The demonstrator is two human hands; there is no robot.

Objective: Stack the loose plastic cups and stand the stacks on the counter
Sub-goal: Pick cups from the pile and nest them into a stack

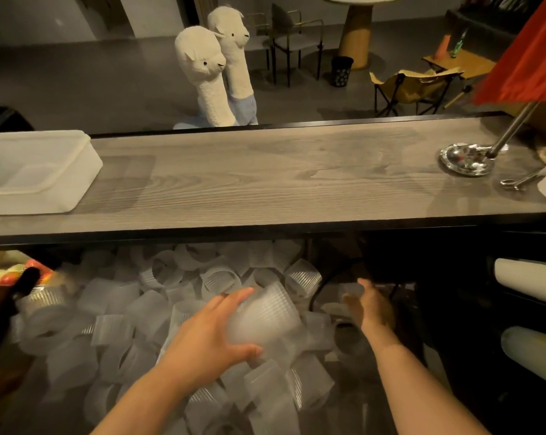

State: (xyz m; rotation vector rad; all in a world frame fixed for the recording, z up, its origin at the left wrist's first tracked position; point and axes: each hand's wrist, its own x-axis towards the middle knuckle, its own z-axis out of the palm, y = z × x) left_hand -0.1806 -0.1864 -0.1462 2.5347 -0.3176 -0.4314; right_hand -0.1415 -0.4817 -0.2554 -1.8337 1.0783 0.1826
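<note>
A heap of loose, ribbed, translucent plastic cups lies on the low surface below the grey wooden counter. My left hand grips one cup lying on its side, fingers over its top and thumb beneath. My right hand reaches over the right edge of the heap with its fingers round a blurred cup; whether it grips it is unclear. No cups stand on the counter.
A white plastic tub sits on the counter's left end. At its right end are a metal dish with a red flag's pole, tongs and a white roll. Paper rolls lie at right, fruit at left.
</note>
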